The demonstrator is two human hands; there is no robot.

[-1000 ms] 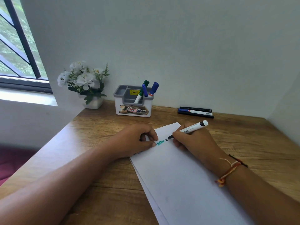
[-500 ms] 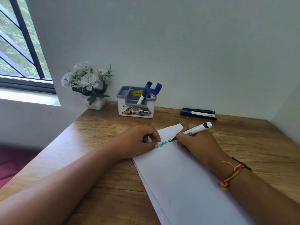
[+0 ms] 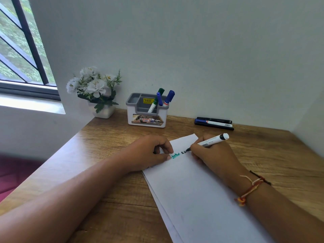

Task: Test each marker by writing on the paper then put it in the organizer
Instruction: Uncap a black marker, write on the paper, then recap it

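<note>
Marker (image 3: 213,140) pinched pen-style in right hand (image 3: 210,155), tip down on far end of paper (image 3: 192,190), black scribble just right of the green one. Left hand (image 3: 147,153) pins the paper edge, fingers curled; maybe a cap inside, can't tell. Do it well: light pressure, short stroke, paper pinned, check ink runs solid. Organizer (image 3: 146,118) at back of counter (image 3: 114,137); spare markers (image 3: 213,122) by the wall.
</note>
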